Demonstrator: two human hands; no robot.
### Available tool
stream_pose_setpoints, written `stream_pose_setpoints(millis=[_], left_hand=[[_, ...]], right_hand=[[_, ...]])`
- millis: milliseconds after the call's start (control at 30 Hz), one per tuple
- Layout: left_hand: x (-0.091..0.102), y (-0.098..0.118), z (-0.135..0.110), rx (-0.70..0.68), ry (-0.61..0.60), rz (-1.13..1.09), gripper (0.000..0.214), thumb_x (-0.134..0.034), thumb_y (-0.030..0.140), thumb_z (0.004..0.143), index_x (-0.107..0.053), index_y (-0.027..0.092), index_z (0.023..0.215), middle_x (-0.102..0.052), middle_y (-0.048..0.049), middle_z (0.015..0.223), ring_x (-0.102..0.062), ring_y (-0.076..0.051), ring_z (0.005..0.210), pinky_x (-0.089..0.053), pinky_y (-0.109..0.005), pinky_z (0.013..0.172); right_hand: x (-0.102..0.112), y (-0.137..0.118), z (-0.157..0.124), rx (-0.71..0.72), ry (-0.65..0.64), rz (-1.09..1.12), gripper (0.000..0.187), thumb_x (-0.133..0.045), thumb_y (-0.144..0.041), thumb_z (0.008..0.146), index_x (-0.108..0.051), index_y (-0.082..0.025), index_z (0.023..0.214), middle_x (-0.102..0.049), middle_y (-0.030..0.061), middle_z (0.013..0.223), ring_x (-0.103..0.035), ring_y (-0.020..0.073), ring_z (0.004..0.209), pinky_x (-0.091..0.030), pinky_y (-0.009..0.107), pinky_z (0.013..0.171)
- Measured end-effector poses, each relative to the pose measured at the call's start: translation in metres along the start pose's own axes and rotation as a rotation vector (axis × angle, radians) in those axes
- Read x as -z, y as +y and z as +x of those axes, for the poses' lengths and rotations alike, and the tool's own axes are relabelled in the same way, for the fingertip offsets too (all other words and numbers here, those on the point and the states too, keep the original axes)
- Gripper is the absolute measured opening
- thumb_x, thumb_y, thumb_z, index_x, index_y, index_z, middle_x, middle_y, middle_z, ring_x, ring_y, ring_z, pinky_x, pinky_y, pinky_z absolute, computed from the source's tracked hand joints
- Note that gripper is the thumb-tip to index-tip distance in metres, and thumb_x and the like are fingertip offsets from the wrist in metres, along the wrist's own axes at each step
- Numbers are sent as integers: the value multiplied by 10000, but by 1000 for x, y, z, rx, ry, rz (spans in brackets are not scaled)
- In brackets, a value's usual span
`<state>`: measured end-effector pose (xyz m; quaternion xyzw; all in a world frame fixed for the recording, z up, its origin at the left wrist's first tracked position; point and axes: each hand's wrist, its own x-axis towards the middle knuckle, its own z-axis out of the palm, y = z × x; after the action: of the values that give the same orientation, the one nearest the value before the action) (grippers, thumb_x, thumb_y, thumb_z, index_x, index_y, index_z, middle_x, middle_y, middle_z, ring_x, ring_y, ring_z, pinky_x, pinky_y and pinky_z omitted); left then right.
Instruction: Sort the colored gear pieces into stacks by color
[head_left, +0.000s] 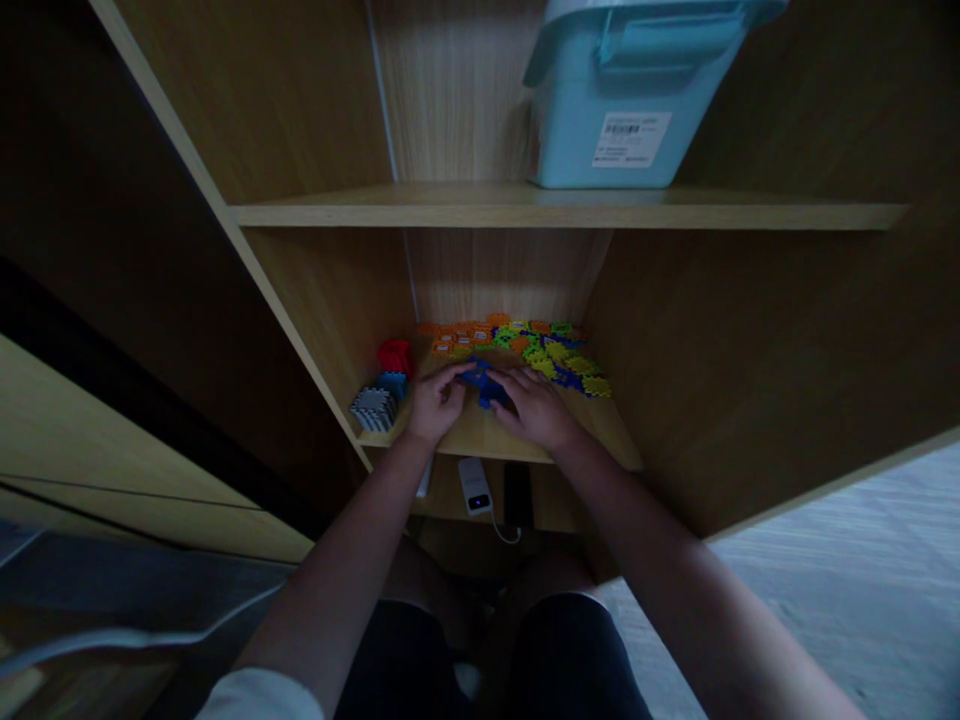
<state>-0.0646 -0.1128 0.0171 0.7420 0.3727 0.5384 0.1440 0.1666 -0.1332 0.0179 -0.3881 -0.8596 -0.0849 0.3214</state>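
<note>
Several blue interlocking pieces (478, 376) lie in a small cluster on the lower shelf board, between my two hands. My left hand (436, 402) is on their left side, its index finger stretched out to touch them and its thumb held apart. From the right, my right hand (534, 402) has its fingers and thumb around a blue piece (493, 391), partly covering it. Behind my hands spreads a flat layer of orange pieces (461, 337) and of yellow and green pieces (551, 355), with some blue among them.
At the left stand a red stack (395, 356), a blue stack (392, 384) and a grey stack (373, 408) of pieces. A lidded blue bin (622, 95) sits on the upper shelf (450, 207). Below are a white power bank (474, 484) with a cable and a dark phone-like slab (518, 494).
</note>
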Motion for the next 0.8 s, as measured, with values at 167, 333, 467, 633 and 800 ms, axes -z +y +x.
stream_pose_setpoints(millis=[167, 333, 467, 633, 800], left_hand=[[-2, 3, -1, 49, -48, -15, 380, -627, 193, 969, -788, 202, 1313, -856, -75, 1145, -812, -172, 833, -634, -246, 645], [-5, 4, -2, 42, -91, -69, 343, -668, 274, 986, -798, 208, 1297, -855, -84, 1151, -832, -207, 948, -666, -267, 697], [-7, 2, -3, 51, -121, -95, 337, -676, 286, 992, -791, 220, 1302, -860, -75, 1112, -832, -201, 914, -680, -283, 726], [-8, 1, -3, 40, -147, -93, 319, -653, 273, 1004, -777, 230, 1295, -850, -69, 1136, -819, -193, 936, -676, -287, 750], [-8, -4, 3, 20, -85, -34, 442, -608, 128, 961, -633, 197, 1396, -799, -90, 1194, -781, -197, 1049, -659, -317, 877]], right_hand=[[-1, 4, 0, -41, 50, 64, 533, -619, -478, 1072, -566, -252, 1551, -690, 143, 1408, -624, 364, 1306, -522, 580, 1135], [-2, 8, 1, -48, 93, 138, 380, -535, -420, 1118, -639, -259, 1446, -710, 126, 1389, -644, 329, 1290, -520, 561, 1140], [-2, 10, 1, -41, 125, 187, 294, -529, -393, 1125, -671, -273, 1353, -738, 103, 1351, -670, 306, 1249, -533, 540, 1107], [-4, 11, 1, -27, 152, 246, 197, -604, -381, 1095, -686, -284, 1245, -767, 82, 1243, -691, 290, 1178, -550, 509, 1055], [-6, 17, -2, -92, 180, 264, 103, -683, -326, 1030, -694, -285, 1123, -770, 72, 1151, -702, 289, 1118, -556, 493, 1018]])
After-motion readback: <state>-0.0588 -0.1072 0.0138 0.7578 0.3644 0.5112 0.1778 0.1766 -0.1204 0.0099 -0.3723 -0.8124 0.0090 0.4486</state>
